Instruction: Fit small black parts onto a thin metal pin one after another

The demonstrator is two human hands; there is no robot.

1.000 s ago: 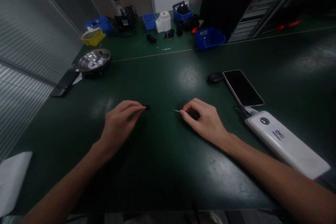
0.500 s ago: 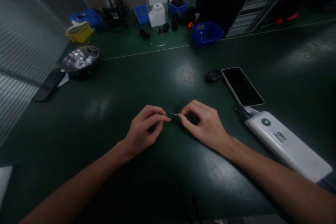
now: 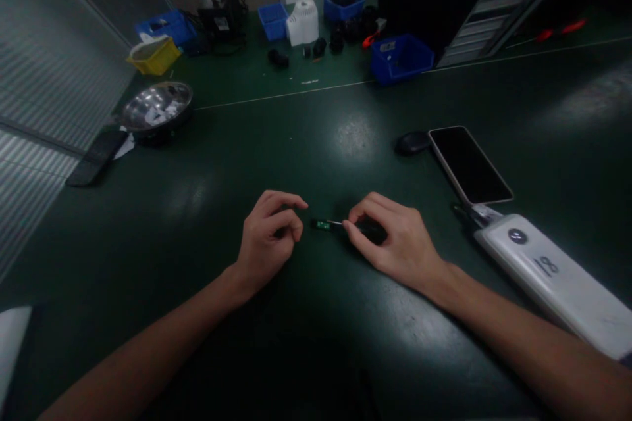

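Note:
A small dark piece with a green circuit-board face [image 3: 323, 225] lies on the green tabletop between my two hands. Just left of it is my left hand [image 3: 269, 233], holding nothing, its index finger stretched out and the other fingers loosely bent. My right hand [image 3: 390, 237] pinches a thin metal-tipped tool [image 3: 336, 222] between thumb and fingers, and its tip points left over the green piece. Whether the tip touches the piece I cannot tell. The rest of the tool is mostly hidden by my right hand; something dark shows under the palm.
To the right are a black mouse [image 3: 413, 143], a phone [image 3: 470, 164] and a white power bank [image 3: 557, 283]. A metal bowl [image 3: 180, 93] holding white scraps stands at left. Along the back are a blue bin [image 3: 402, 60], a yellow bin [image 3: 154, 58] and a white housing [image 3: 303, 25].
My left hand has moved right, set the small dark piece down beside the tool tip and let it go. My right hand has kept hold of the tool and barely moved.

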